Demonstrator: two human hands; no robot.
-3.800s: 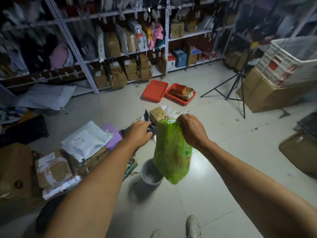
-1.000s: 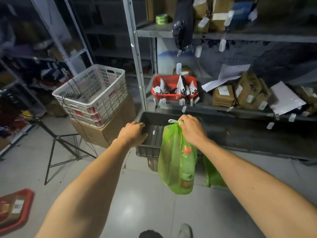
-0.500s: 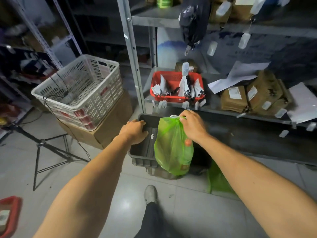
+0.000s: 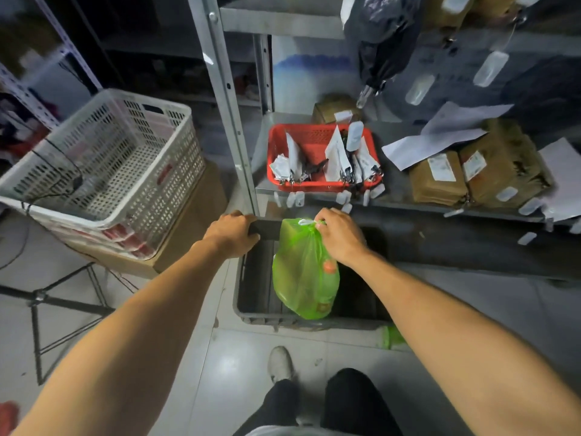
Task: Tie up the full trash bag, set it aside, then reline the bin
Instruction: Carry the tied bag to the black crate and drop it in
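Observation:
The full green trash bag, tied at the top with a white knot, hangs inside a dark grey plastic crate on the floor under a metal shelf. My right hand grips the bag's knotted neck. My left hand holds the crate's far left rim, fingers curled over the edge. A bottle with an orange cap shows through the bag's film. The small bin is out of sight.
A white slatted basket sits on a cardboard box at the left. A red tray and brown parcels lie on the shelf above the crate. A black tripod stands at the lower left. Another green bag lies beside the crate.
I have stepped closer and leaned over the crate. The bag has gone down from in front of the crate into it. My left hand stays on the rim.

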